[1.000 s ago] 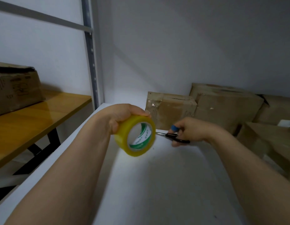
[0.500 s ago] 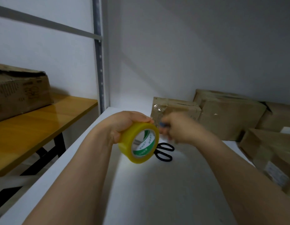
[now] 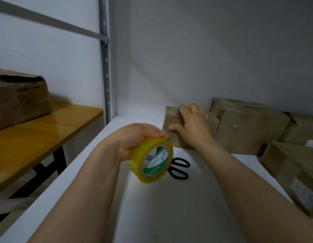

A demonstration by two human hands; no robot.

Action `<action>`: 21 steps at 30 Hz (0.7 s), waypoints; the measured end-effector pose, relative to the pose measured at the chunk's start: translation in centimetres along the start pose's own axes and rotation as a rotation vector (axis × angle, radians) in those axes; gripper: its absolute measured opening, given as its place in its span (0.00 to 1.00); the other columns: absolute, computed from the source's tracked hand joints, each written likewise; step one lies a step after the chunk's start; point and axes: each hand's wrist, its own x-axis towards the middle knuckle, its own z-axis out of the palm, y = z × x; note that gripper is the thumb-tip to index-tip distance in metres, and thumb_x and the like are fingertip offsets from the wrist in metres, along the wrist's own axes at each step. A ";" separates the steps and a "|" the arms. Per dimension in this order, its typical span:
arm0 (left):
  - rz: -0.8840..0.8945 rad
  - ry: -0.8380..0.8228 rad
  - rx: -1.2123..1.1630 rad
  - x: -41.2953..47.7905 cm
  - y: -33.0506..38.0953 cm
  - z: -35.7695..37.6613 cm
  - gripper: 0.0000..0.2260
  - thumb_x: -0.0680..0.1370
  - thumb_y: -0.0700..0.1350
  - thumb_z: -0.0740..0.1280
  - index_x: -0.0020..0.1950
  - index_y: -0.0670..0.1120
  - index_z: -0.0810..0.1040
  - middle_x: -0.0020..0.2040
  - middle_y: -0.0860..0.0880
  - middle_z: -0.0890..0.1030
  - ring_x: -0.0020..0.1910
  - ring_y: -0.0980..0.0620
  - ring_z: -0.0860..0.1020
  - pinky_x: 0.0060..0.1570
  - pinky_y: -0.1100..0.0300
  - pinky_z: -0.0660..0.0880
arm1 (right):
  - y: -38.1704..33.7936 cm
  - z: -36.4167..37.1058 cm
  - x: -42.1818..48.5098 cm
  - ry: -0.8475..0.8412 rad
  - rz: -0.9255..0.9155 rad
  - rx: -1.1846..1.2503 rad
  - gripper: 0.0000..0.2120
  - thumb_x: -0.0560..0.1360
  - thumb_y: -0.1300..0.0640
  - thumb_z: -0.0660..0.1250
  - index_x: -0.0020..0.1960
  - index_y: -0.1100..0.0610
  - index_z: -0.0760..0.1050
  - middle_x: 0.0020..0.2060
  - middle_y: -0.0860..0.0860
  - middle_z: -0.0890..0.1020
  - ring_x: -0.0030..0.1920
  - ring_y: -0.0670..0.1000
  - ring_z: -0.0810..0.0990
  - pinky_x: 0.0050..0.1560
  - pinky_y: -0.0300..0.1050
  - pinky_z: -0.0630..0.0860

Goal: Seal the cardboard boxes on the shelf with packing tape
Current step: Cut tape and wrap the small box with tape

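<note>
Now, tape (image 3: 140, 165): one yellow roll, centre of frame, held above the shelf (image 3: 169, 207). Probably a light, stiff ring with a slick outer face, best taken round the rim or through the core.
Left hand (image 3: 134, 137): wrapped round the roll's upper rim.
Right hand (image 3: 194, 125): apart from the left, laid against the small box (image 3: 169, 118) just above centre, fingers over its top edge, thumb on its front.
Small box: likely light. Cardboard dents, so press flat along the seams.
Boxes (image 3: 248, 130): four on the shelf, from centre to lower right. A fifth box (image 3: 17, 99) sits on a table (image 3: 47, 137) at left.
Scissors (image 3: 180, 168): one black pair, flat on the shelf behind the roll.
</note>
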 end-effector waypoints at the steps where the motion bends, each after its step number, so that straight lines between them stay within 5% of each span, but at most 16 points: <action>1: 0.001 -0.003 0.012 0.0 -0.1 0.1 0.20 0.65 0.49 0.76 0.55 0.44 0.85 0.49 0.41 0.86 0.44 0.45 0.85 0.44 0.52 0.81 | -0.2 0.3 -0.3 0.043 0.022 0.029 0.23 0.73 0.39 0.72 0.58 0.54 0.75 0.55 0.55 0.73 0.59 0.57 0.69 0.61 0.52 0.65; 4: 0.005 -0.016 0.027 0.0 -0.2 0.3 0.21 0.65 0.49 0.76 0.56 0.43 0.84 0.51 0.40 0.86 0.48 0.43 0.84 0.47 0.50 0.81 | -1.1 0.8 -0.8 0.132 0.090 0.158 0.19 0.74 0.42 0.73 0.54 0.56 0.78 0.54 0.55 0.71 0.57 0.57 0.68 0.60 0.51 0.65; 8: 0.021 -0.038 -0.013 -0.1 -0.1 0.1 0.19 0.65 0.48 0.77 0.54 0.43 0.85 0.51 0.40 0.85 0.46 0.45 0.84 0.45 0.50 0.79 | -0.7 -0.9 0.1 -0.060 0.113 0.269 0.15 0.77 0.53 0.72 0.61 0.55 0.78 0.58 0.53 0.71 0.64 0.57 0.70 0.64 0.44 0.67; 13: 0.030 -0.073 -0.049 -0.6 0.2 0.4 0.16 0.68 0.47 0.75 0.53 0.42 0.85 0.48 0.42 0.85 0.41 0.49 0.84 0.39 0.54 0.80 | 3.3 -5.8 -0.6 -0.073 0.325 0.361 0.33 0.74 0.43 0.73 0.76 0.48 0.67 0.75 0.52 0.66 0.76 0.54 0.63 0.76 0.50 0.62; 17: 0.018 -0.108 -0.131 -1.1 0.6 1.2 0.06 0.78 0.42 0.68 0.52 0.41 0.82 0.38 0.45 0.83 0.29 0.54 0.81 0.27 0.62 0.77 | 4.2 -6.3 -1.6 -0.115 0.384 0.386 0.38 0.74 0.53 0.76 0.78 0.51 0.62 0.74 0.53 0.70 0.72 0.54 0.69 0.69 0.48 0.67; 21: 0.033 -0.139 -0.130 -1.2 0.7 1.4 0.07 0.77 0.42 0.69 0.52 0.41 0.82 0.37 0.46 0.83 0.28 0.54 0.80 0.26 0.62 0.76 | 4.0 -6.1 -2.5 -0.120 0.319 0.392 0.41 0.69 0.58 0.79 0.77 0.50 0.64 0.74 0.51 0.68 0.72 0.53 0.68 0.73 0.53 0.68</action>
